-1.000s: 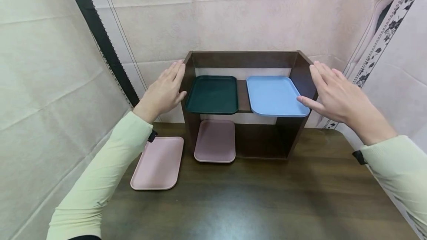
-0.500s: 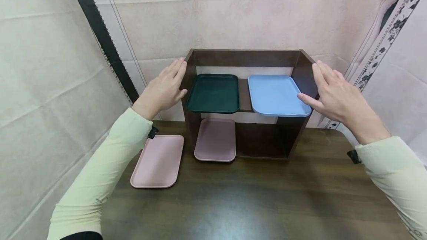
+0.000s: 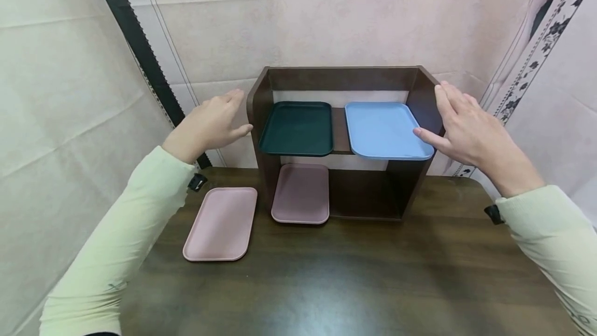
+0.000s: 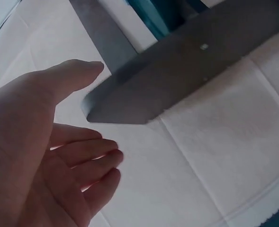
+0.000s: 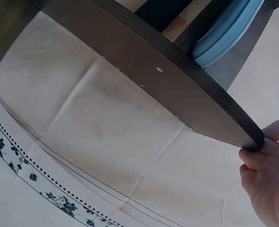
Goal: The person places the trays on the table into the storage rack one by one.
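Note:
A dark brown two-level shelf (image 3: 344,79) stands at the back of the table. My left hand (image 3: 205,126) hangs just left of its side panel, apart from it, thumb spread and fingers loosely extended; the left wrist view shows nothing in the palm. My right hand (image 3: 471,131) rests its fingers against the upper front edge of the right side panel (image 5: 148,75), thumb held out over the blue tray's corner. On the upper level lie a dark green tray (image 3: 297,128) and a light blue tray (image 3: 388,129). A pink tray (image 3: 301,193) sits in the lower left.
Another pink tray (image 3: 222,224) lies flat on the brown table (image 3: 345,274), left of the shelf. Pale cloth (image 3: 345,19) hangs behind and at both sides. Dark table surface extends in front of the shelf.
My left hand has come off the shelf's left side and moved left. The right hand stays at the right panel. The trays keep their places.

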`<state>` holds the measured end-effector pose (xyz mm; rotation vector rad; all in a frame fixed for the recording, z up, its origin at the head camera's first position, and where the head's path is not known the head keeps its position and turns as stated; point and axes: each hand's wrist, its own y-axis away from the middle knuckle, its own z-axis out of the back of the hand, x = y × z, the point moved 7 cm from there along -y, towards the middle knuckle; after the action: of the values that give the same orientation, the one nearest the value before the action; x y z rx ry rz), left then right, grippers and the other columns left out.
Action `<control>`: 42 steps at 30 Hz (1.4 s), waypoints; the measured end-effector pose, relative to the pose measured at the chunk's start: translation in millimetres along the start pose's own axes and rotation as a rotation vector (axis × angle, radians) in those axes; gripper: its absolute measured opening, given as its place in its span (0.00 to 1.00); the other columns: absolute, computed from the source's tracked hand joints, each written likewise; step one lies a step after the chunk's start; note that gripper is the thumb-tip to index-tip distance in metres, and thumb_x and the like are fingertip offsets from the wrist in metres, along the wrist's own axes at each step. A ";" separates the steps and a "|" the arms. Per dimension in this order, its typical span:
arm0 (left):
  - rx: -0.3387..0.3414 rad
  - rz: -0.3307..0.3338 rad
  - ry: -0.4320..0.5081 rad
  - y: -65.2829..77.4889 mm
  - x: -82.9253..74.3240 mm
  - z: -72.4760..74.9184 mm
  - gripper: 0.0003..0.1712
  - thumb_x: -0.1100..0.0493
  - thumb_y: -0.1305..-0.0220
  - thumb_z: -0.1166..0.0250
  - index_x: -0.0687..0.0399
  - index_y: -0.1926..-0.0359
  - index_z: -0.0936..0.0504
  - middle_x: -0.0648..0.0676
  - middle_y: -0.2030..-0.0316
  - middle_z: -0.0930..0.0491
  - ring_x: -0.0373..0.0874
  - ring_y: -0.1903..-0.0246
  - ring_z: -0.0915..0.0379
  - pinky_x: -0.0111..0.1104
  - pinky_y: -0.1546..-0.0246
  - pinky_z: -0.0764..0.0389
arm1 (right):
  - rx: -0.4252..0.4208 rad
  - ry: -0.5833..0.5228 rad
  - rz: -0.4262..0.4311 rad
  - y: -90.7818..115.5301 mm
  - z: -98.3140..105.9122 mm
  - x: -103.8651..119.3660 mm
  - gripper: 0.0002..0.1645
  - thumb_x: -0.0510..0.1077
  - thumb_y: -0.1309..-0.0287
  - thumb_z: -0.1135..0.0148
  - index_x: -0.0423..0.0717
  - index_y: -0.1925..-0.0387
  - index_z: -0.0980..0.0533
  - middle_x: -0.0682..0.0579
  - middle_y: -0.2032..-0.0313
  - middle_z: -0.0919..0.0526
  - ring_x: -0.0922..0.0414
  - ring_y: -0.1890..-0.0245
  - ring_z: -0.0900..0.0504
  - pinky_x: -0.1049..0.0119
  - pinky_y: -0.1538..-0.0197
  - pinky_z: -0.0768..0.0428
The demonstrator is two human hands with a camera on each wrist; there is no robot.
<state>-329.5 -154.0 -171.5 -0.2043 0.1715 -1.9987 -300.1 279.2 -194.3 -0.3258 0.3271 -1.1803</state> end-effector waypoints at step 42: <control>0.346 0.361 0.154 181.3 129.2 -226.9 0.24 0.45 0.54 0.27 0.56 0.83 0.28 0.51 0.83 0.29 0.44 0.81 0.34 0.34 0.81 0.32 | 0.027 -0.044 -0.042 -1.6 -3.2 -3.3 0.59 0.71 0.37 0.52 0.39 0.24 0.66 0.40 0.23 0.64 0.33 0.27 0.52 0.37 0.26 0.52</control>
<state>-273.5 -340.8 -422.6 0.1921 -0.0407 -1.6504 -303.9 281.5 -196.3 -0.3358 0.2664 -1.2157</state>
